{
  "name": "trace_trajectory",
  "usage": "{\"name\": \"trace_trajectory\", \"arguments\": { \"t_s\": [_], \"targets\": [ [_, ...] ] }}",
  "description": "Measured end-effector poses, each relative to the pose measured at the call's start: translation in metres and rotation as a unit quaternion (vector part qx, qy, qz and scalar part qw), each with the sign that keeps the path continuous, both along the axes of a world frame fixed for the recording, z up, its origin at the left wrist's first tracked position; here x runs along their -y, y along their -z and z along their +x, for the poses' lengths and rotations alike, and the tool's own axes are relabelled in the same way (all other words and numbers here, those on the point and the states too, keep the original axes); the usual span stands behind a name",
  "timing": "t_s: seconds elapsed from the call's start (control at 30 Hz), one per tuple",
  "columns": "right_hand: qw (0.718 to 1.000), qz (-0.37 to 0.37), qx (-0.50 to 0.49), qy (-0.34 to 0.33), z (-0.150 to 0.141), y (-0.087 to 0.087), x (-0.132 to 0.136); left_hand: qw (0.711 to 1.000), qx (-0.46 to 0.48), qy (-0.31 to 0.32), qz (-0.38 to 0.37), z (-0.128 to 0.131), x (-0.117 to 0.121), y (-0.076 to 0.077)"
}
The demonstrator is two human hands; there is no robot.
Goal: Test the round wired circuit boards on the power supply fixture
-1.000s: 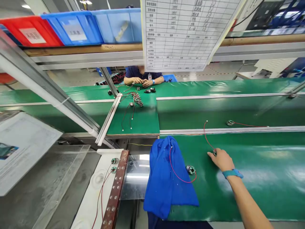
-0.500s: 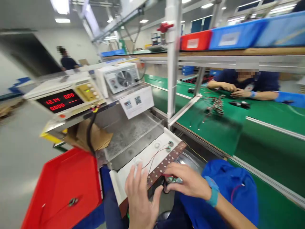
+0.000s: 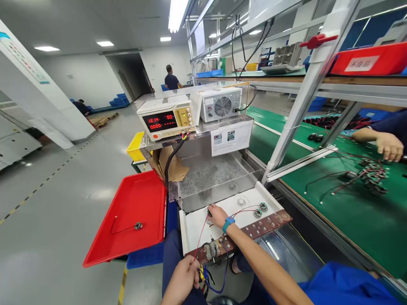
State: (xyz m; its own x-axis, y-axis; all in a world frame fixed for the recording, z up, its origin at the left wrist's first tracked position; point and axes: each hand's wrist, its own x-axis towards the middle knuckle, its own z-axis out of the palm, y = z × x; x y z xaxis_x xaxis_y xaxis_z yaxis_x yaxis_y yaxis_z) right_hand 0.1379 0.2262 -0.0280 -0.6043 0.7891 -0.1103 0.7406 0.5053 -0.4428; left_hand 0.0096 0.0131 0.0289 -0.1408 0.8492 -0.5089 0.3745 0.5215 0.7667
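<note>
My right hand, with a blue wristband, rests closed on a small round motor part with a red wire, pressed onto the white fixture plate. My left hand is low at the front edge, its fingers pinching the end of that red wire beside a clip on the brown terminal strip. Two other small round parts with red wires lie on the plate to the right.
A meter with a red display and a fan-fronted box stand above a clear tray. A red tray to the left holds one wired part. Green conveyor runs right; a co-worker's hand works there. A blue cloth lies near.
The view swung left from the conveyor to the test fixture. My right hand carried the wired part from the belt onto the white plate; my left hand dropped to the wire end.
</note>
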Motion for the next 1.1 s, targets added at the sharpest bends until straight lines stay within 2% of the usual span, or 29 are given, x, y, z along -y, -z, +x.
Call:
{"name": "trace_trajectory", "arguments": {
  "t_s": [0.1,0.17,0.23,0.33,0.43,0.53,0.67,0.8,1.1],
  "targets": [
    [0.999,0.019,0.035,0.0,-0.003,0.005,-0.001,0.98,0.191,-0.017,-0.06,0.004,0.012,0.025],
    [0.998,0.029,0.051,-0.001,-0.002,0.005,-0.002,0.959,0.269,-0.004,-0.087,0.009,0.019,0.032],
    [0.998,0.029,0.059,-0.004,-0.002,0.006,-0.004,0.941,0.326,0.01,-0.094,0.014,0.022,0.028],
    [0.998,0.014,0.06,-0.015,-0.002,0.01,-0.007,0.927,0.371,-0.001,-0.05,0.023,0.013,0.009],
    [0.999,-0.002,0.049,-0.007,0.0,0.015,-0.01,0.932,0.357,-0.044,0.031,0.03,-0.015,-0.012],
    [0.999,-0.013,0.033,0.003,0.002,0.02,-0.011,0.946,0.307,-0.058,0.087,0.035,-0.05,-0.016],
    [1.0,-0.008,0.019,0.006,0.003,0.026,-0.011,0.97,0.183,-0.042,0.154,0.041,-0.088,0.005],
    [1.0,0.0,0.019,0.008,0.003,0.028,-0.012,0.976,0.078,-0.014,0.204,0.045,-0.104,0.027],
    [0.999,-0.013,0.032,0.005,0.005,0.015,-0.01,0.969,0.057,0.03,0.238,0.043,-0.108,0.035]
  ]
}}
